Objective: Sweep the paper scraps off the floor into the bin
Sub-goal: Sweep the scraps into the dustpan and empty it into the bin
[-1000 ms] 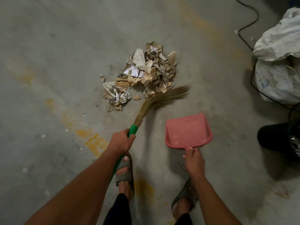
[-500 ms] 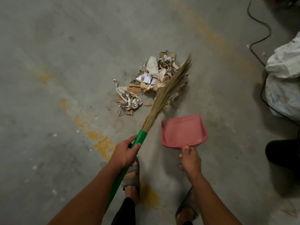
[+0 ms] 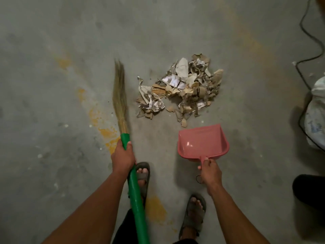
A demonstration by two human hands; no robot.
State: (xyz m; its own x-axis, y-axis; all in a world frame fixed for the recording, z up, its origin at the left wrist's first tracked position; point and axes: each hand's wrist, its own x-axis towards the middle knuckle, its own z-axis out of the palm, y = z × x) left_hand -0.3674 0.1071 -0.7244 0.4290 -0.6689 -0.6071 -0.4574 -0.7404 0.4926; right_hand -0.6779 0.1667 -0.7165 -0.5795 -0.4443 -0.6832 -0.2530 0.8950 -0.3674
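A pile of torn paper scraps (image 3: 181, 88) lies on the grey concrete floor ahead of me. My left hand (image 3: 123, 156) grips the green handle of a straw broom (image 3: 120, 95), whose bristles point forward, left of the pile and apart from it. My right hand (image 3: 209, 171) holds the handle of a pink dustpan (image 3: 202, 141). The pan's open mouth faces the scraps, just short of the nearest pieces. A black bin (image 3: 309, 191) shows partly at the right edge.
White sacks (image 3: 316, 117) lie at the right edge with a black cable (image 3: 304, 32) running along the floor beside them. My sandalled feet (image 3: 143, 175) stand below the hands. Yellow paint stains mark the floor.
The broom has swung from the right side of the pile over to its left. The dustpan stays close to the pile's near edge. The view has shifted left.
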